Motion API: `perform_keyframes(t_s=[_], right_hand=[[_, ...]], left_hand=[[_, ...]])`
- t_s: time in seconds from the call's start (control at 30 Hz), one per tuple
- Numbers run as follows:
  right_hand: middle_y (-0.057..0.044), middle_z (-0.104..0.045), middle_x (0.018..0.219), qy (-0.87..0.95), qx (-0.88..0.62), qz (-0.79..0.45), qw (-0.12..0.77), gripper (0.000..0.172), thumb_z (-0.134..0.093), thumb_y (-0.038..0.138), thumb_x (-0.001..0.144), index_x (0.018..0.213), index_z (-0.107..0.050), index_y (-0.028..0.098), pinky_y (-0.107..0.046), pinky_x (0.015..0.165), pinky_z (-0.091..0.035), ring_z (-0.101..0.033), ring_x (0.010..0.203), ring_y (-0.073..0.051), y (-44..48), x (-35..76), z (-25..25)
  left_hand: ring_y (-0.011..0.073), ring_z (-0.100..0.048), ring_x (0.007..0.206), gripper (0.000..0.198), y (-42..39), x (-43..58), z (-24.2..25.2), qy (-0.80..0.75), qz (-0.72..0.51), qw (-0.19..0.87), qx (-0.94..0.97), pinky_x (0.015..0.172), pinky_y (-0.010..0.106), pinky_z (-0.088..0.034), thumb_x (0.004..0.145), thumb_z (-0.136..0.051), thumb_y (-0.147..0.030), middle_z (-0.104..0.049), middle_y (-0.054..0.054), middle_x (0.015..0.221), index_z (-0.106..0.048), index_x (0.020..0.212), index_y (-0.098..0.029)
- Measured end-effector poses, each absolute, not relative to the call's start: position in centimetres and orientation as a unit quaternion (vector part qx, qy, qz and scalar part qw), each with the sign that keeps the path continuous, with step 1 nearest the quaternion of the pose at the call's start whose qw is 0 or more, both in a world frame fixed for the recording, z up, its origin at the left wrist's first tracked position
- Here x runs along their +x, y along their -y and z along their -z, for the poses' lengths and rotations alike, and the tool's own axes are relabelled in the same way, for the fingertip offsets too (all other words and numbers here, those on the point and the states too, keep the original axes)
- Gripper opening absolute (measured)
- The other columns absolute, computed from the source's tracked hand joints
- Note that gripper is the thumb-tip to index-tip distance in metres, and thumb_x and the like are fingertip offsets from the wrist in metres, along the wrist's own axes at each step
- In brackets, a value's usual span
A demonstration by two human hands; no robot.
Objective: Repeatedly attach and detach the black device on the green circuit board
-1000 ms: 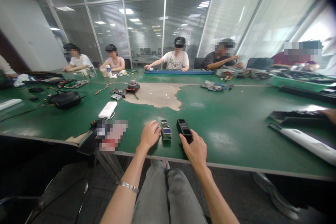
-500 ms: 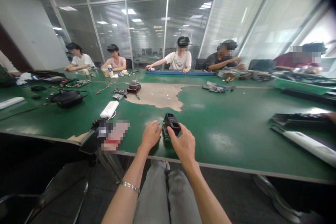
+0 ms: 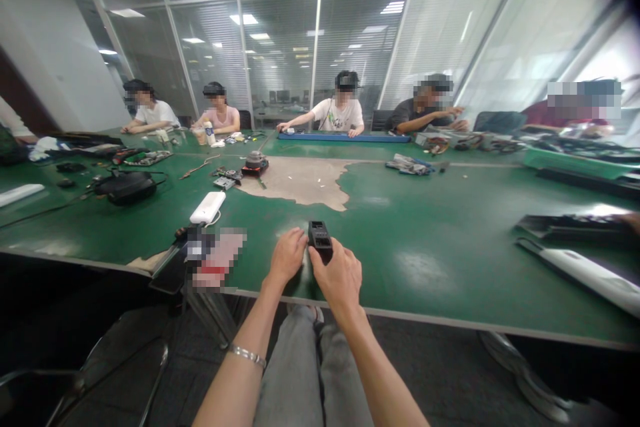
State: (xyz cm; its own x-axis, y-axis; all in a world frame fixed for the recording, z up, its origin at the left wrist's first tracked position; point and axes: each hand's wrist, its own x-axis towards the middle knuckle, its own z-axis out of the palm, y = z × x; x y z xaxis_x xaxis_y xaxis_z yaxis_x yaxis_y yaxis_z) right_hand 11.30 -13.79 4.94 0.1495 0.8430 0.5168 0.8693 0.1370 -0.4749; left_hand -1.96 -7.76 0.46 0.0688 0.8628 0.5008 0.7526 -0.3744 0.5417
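Observation:
A small black box-shaped part [image 3: 320, 235] with openings in its top stands on the green table near its front edge. My right hand [image 3: 340, 275] grips it from the right, thumb at the near end and fingers along the far side. Just left of the part is my left hand [image 3: 289, 255], with fingers bent and fingertips close to its side. Whether those fingertips touch it or hold anything cannot be made out.
Left of my hands lie a white power bank [image 3: 208, 207] and a dark device on a stand at the table edge. Farther back are a red-black component [image 3: 255, 164], gloves [image 3: 409, 165] and a green basket [image 3: 575, 163]. Several people sit across the table [image 3: 450, 247].
My right hand has moved slightly left with the black part, which now looks straighter and closed over the green board seen below it before. My left hand has barely moved.

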Motion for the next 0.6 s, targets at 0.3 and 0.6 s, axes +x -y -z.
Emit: perform_keyframes(t_s=[0.3, 0.6], right_hand=[[-0.016, -0.063, 0.113, 0.652, -0.640, 0.009, 0.405, 0.063, -0.056, 0.050, 0.079, 0.128, -0.047, 0.011, -0.039, 0.086, -0.038, -0.055, 0.105, -0.030, 13.3, 11.7, -2.0], [-0.011, -0.064, 0.114, 0.668, -0.597, -0.029, 0.443, 0.050, -0.052, 0.047, 0.083, 0.123, -0.051, 0.017, -0.038, 0.090, -0.039, -0.055, 0.105, -0.025, 13.0, 12.3, -0.8]], left_hand=[[0.0199, -0.051, 0.122, 0.048, 8.0, -1.8, -1.0, -0.551, -0.400, 0.082, 0.728, 0.108, 0.037, -0.038, 0.096, -0.031, -0.044, -0.059, 0.010, 0.128, -0.056, 0.125, -0.016], [0.0210, -0.052, 0.120, 0.045, 8.0, -1.7, -1.0, -0.553, -0.357, 0.056, 0.751, 0.106, 0.038, -0.039, 0.095, -0.034, -0.043, -0.060, 0.010, 0.126, -0.063, 0.118, -0.018]])
